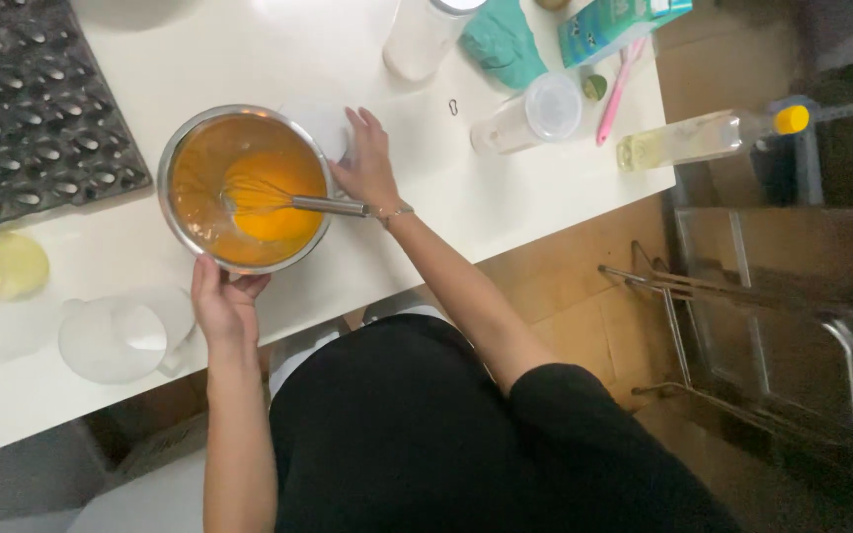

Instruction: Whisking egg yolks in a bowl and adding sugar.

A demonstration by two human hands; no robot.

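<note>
A steel mixing bowl [176, 212] holding orange-yellow batter stands on the white counter [426, 197]. A metal whisk [288, 202] rests in the batter, its handle sticking out over the bowl's right rim. My left hand [221, 306] grips the bowl's near rim, thumb on the edge. My right hand [367, 163] lies just right of the bowl with its fingers stretched out flat on the counter. The end of the whisk handle sits under the heel of that hand, by a thin bracelet on the wrist.
A dark moulded baking tray [32, 109] lies at the far left, with a glass of yellow liquid [2, 265] and a clear jug [120, 336] nearer me. Behind are a lidded clear container [535, 114], an oil bottle [713, 138], teal cloth [501, 39] and a carton [614, 25]. A metal rack [742, 326] stands at the right.
</note>
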